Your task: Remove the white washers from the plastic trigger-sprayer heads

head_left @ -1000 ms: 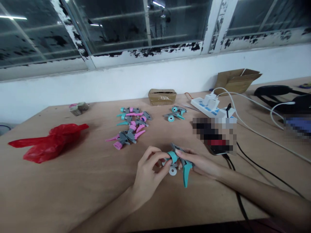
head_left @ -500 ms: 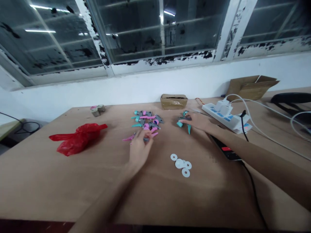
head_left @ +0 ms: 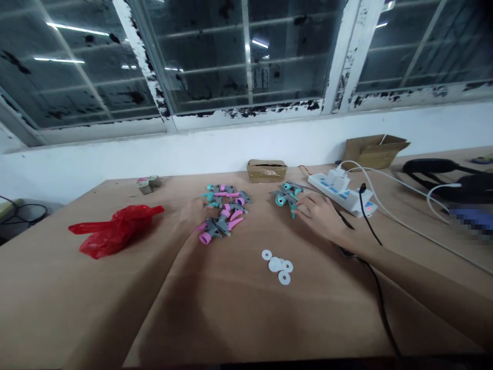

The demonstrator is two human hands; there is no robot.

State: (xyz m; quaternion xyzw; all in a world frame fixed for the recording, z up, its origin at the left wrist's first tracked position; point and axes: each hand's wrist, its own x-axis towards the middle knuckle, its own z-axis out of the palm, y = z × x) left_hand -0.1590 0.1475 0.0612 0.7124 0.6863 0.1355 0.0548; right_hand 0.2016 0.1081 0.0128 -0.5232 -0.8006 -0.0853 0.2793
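Observation:
Several grey trigger spray heads with pink or teal parts lie in a cluster mid-table. My left hand (head_left: 192,209), blurred, is at the cluster's left side, beside a teal spray head (head_left: 214,199); its grip is unclear. Pink spray heads (head_left: 221,224) lie just to the front right of that hand. Further right, a small group of teal spray heads (head_left: 287,195) rests on the table. My right hand (head_left: 318,213) is at that group's right side, thumb and finger pinching a teal trigger (head_left: 294,211).
White washers (head_left: 275,264) lie on the table (head_left: 239,318) in front of my hands. A red plastic bag (head_left: 115,231) is at left. Behind stand small blocks (head_left: 149,184) and a cardboard box (head_left: 266,170). A power strip (head_left: 341,192), cables and an open carton (head_left: 373,151) are at right.
My left hand has moved off the front pink spray heads to the cluster's left side, uncovering them. My right hand has drawn back rightward from over the teal spray heads. The view has shifted slightly.

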